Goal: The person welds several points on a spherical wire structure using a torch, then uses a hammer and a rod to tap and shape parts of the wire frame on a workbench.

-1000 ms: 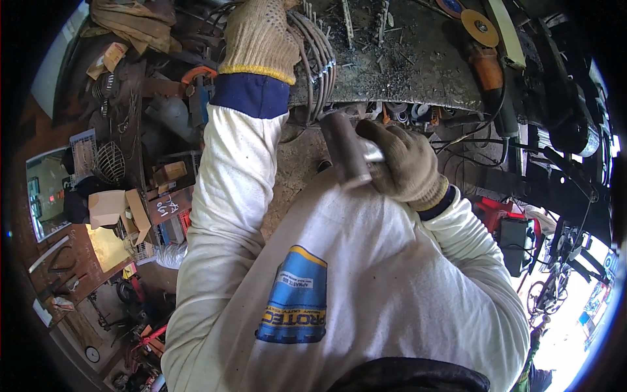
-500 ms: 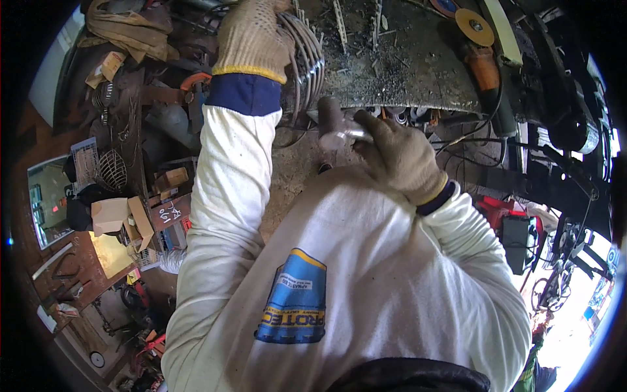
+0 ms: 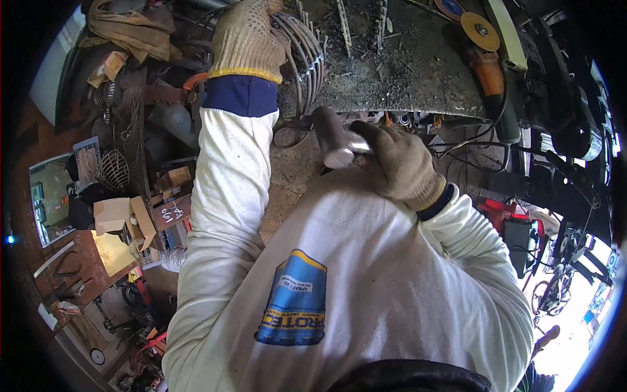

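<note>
Had the hammer (image 3: pixel 330 134) gripped close behind its head in a closed right hand (image 3: pixel 401 162), seemingly for control, near the bench (image 3: pixel 431 81); curled the left hand (image 3: pixel 249 40) over the bent rods (image 3: pixel 309 60) at its edge, likely to steady them (impossible to tell whether gripping, with fingertips hidden).

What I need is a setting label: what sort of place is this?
Probably a metalworking workshop: there is an angle grinder, a debris-strewn bench, and a hammer in the gloved right hand.
</note>
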Available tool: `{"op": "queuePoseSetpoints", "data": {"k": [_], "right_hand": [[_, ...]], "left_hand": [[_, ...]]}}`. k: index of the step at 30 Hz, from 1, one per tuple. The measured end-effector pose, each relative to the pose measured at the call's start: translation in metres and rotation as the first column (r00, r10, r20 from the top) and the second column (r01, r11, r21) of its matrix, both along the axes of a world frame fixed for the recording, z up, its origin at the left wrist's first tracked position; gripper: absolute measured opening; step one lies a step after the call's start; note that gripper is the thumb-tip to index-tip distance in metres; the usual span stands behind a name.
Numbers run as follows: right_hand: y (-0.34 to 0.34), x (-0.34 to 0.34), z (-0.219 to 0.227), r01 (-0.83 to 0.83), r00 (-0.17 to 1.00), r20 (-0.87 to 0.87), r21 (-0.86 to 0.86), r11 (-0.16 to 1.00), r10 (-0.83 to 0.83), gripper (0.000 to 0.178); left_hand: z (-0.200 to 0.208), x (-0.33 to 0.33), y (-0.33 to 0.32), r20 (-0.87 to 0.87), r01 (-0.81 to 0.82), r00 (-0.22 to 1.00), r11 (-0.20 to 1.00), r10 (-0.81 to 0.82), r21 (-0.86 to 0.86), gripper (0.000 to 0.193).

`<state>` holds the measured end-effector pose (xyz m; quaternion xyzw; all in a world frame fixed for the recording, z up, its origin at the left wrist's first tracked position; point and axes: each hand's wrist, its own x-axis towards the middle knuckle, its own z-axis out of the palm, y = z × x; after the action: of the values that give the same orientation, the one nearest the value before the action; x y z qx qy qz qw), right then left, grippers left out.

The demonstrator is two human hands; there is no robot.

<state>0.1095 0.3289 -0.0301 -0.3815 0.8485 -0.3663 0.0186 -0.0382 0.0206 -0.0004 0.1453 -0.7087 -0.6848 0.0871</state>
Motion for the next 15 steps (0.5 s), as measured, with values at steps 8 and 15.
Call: {"op": "queuePoseSetpoints", "data": {"k": [8,15], "right_hand": [[0.002,-0.012,-0.012,0.195,0.959,0.235,-0.155,0.968,-0.156,0.050],[-0.037,-0.025,0.017,0.319,0.892,0.408,-0.266,0.910,-0.194,0.086]], "left_hand": [[0.000,-0.006,0.002,0.091,-0.216,0.976,0.842,0.196,0.495,0.018],[0.012,0.002,0.008,-0.034,-0.093,0.993,0.928,0.112,0.361,0.011]]}}
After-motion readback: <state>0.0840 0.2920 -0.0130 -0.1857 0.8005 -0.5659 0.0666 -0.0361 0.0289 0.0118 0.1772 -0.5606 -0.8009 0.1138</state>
